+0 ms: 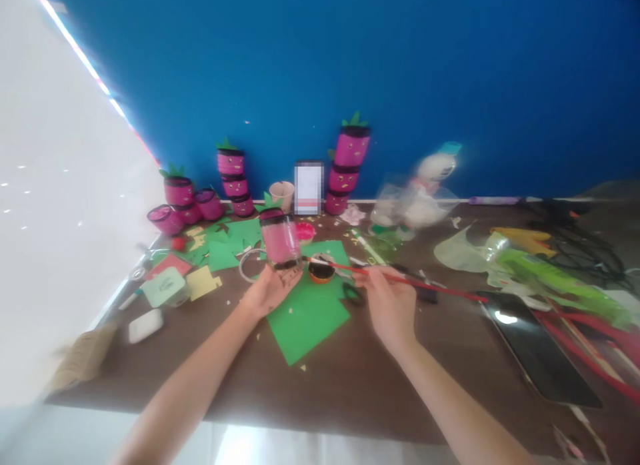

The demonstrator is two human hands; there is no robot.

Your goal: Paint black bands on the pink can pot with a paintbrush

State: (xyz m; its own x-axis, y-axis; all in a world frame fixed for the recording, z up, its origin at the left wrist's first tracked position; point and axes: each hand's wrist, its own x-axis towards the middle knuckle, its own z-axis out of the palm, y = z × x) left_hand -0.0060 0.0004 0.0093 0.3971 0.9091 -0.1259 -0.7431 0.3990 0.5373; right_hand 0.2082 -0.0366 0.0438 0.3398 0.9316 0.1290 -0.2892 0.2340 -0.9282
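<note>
A pink-painted clear cup [281,244] with a dark rim and green leaves on top rests in my left hand [273,290], whose palm and fingers support it from below. Its lower edge is dark. Between finger and thumb, my right hand [393,305] holds a long red paintbrush [450,292]. The brush tip reaches left to a small pot of black paint [321,270], beside the cup; whether it touches the paint I cannot tell. A small dish of pink paint [305,232] sits behind. Under both hands' work lies green paper [305,328].
Pink stacked cups with leaves stand at the back, one stack left [233,175], one right [349,165]. A phone [309,188] leans between them. Another phone [540,352] lies at the right, near a green packet [565,278]. Dark-handled scissors [353,293] and paper scraps surround the pot.
</note>
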